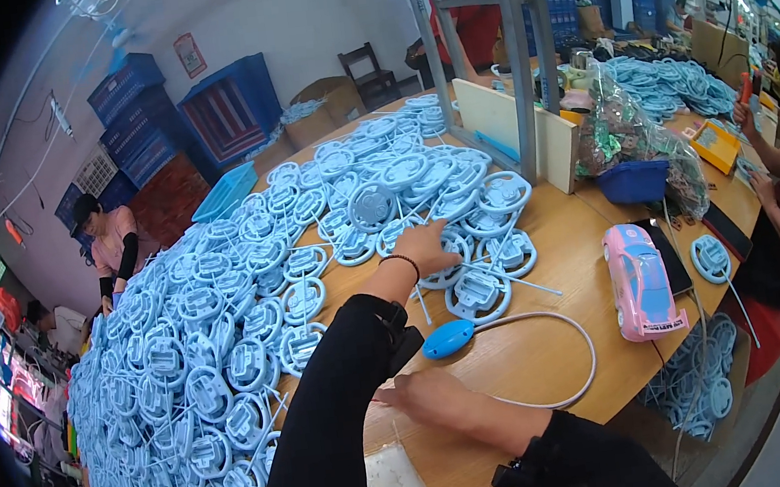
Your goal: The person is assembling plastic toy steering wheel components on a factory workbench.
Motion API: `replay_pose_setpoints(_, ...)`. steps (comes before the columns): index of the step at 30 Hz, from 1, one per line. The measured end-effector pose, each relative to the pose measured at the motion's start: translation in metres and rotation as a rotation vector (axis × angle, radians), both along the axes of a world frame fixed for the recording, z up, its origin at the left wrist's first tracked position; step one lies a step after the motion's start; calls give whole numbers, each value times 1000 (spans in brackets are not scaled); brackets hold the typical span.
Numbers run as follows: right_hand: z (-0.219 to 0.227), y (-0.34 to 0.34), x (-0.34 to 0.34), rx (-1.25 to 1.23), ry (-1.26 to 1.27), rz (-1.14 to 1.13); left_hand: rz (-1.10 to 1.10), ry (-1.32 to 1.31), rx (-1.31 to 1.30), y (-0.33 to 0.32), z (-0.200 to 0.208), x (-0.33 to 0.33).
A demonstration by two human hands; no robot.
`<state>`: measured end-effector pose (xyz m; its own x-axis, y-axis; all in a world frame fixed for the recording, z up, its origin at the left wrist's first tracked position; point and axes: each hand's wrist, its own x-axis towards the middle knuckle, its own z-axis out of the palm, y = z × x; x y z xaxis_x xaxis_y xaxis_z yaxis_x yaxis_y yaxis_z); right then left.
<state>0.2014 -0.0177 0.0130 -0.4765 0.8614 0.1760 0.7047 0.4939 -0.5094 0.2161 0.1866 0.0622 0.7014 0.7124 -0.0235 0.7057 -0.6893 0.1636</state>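
The left hand (429, 244) reaches forward with fingers spread loosely, fingertips resting on a light-blue toy steering wheel (450, 261) at the near edge of a large heap of blue wheels (224, 310) that spreads away to its left and beyond it. Just below that hand lies another wheel part (478, 293). The right hand (427, 395) lies flat and open on the wooden table (557, 359), gripping nothing; a blue oval tool (448, 339) with a white cord sits just ahead of it. A pink toy car (641, 280) stands well off to its right.

Bright, even overhead light; strong fisheye bending, black corners.
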Motion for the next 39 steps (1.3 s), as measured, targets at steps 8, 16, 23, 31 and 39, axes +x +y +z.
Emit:
replay_pose_setpoints(8,11,2,0,-18,-78,-23,89,2,-146,-18,41,-62)
replay_pose_setpoints(16,27,1,11,205,105,-131,393,-983,-624,-72,20,-177)
replay_pose_setpoints(23,26,5,15,324,137,-222,475,-1463,-727,-138,-25,-192)
replay_pose_setpoints(31,14,15,20,288,181,-93,525,-1536,-851,-150,-43,-188)
replay_pose_setpoints(39,11,20,13,215,258,-73,484,-1565,-959,-149,-52,-200)
